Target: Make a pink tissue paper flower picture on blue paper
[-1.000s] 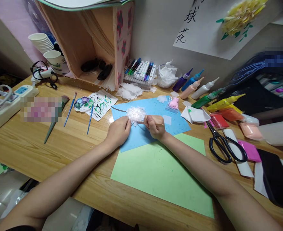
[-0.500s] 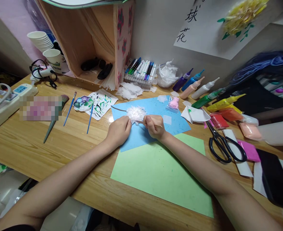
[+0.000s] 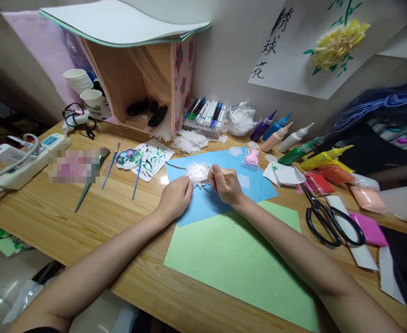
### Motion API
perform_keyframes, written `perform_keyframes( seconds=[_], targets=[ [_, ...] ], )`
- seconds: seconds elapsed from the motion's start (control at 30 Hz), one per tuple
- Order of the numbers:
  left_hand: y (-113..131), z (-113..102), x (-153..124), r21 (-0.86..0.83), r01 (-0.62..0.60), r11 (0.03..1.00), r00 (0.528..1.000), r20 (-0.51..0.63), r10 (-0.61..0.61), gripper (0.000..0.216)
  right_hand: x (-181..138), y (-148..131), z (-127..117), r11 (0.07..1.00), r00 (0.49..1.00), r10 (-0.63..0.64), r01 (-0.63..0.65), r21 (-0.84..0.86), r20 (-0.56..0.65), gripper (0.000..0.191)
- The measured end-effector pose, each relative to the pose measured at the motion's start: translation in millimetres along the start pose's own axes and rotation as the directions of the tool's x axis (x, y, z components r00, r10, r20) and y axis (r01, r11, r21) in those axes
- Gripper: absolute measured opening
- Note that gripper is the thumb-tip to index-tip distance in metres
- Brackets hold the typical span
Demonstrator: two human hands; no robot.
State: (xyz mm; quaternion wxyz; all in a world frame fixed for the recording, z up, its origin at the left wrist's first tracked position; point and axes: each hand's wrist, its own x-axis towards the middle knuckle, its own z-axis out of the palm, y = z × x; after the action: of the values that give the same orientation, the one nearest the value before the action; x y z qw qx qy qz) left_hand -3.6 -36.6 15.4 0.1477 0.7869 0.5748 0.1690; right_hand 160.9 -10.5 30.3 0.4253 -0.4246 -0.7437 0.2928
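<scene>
You are sitting at a paper-craft and painting desk, a wooden table (image 3: pixel 51 217) standing against a pale wall. At twelve o'clock a tray of marker pens (image 3: pixel 206 115) is lying beside white tissue scraps (image 3: pixel 191 140). From one to two o'clock squeeze bottles of paint (image 3: pixel 291 138) are fanning out, with packets of coloured clay (image 3: pixel 367 199) and black scissors (image 3: pixel 309 199) at three. At ten o'clock paintbrushes (image 3: pixel 110 165) and a daubed palette (image 3: pixel 129 157) are resting, with paper cups (image 3: pixel 78 79) stacking behind. A blue sheet (image 3: pixel 203 203) bearing a white tissue flower (image 3: pixel 197 172) and a green sheet (image 3: pixel 231 259) are covering the middle. A yellow paper flower (image 3: pixel 338 41) is hanging on a poster (image 3: pixel 293 51) at one o'clock.
</scene>
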Motion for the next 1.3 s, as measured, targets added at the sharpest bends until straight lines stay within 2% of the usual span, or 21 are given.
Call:
perform_keyframes(
  seconds=[0.1,0.33,0.4,0.57,0.7,0.8,0.87,0.9,1.0,1.07,1.2,1.3],
  targets=[
    [-1,-1,-1,0.0,0.005,1.0,1.0,0.004,-0.005,0.027,-6,4,-2,0.998,0.999,-0.04,0.041,0.051,-0.026,0.056],
    [0,-3,-1,-0.003,0.008,1.0,1.0,0.014,-0.008,0.026,-6,7,5,0.982,0.982,-0.189,0.189,-0.015,0.004,0.053],
    [0,-3,-1,-0.009,0.012,1.0,1.0,0.017,-0.012,0.026,-4,6,6,0.985,0.986,-0.167,0.167,-0.035,-0.008,0.053],
    [0,-1,-1,-0.016,0.011,1.0,1.0,0.019,-0.01,0.026,9,-1,14,0.985,0.999,0.02,-0.027,-0.168,-0.038,0.051],
    [0,-1,-1,-0.009,0.002,1.0,1.0,0.022,-0.002,0.025,16,-12,19,0.971,0.998,0.059,-0.063,-0.229,-0.026,0.05],
    [-1,-2,-1,-0.009,0.002,1.0,1.0,0.028,-0.002,0.026,16,-14,4,0.988,0.988,0.152,-0.153,-0.022,-0.035,0.053],
    [-2,-4,-1,-0.021,-0.01,1.0,0.999,0.044,0.011,0.027,12,-7,-18,0.963,0.969,0.237,-0.224,0.149,-0.075,0.053],
    [-4,-5,-2,-0.029,-0.021,0.999,0.998,0.057,0.023,0.027,9,-1,-31,0.96,0.967,0.239,-0.222,0.172,-0.085,0.052],
    [-8,-8,-4,-0.048,-0.065,0.997,0.992,0.106,0.07,0.027,-9,22,-66,0.99,0.99,0.139,-0.139,0.011,-0.035,0.038],
    [-11,-10,-5,-0.053,-0.098,0.994,0.985,0.138,0.104,0.027,-27,36,-80,0.99,0.989,0.106,-0.096,-0.102,0.1,0.024],
    [-15,-15,-12,-0.071,-0.18,0.981,0.963,0.193,0.19,0.026,-63,49,-89,0.974,0.956,0.046,0.021,-0.225,0.289,0.018],
    [-21,-19,-17,-0.065,-0.258,0.964,0.936,0.229,0.266,0.025,-81,45,-89,0.966,0.954,0.04,0.04,-0.257,0.298,0.015]
  ],
)
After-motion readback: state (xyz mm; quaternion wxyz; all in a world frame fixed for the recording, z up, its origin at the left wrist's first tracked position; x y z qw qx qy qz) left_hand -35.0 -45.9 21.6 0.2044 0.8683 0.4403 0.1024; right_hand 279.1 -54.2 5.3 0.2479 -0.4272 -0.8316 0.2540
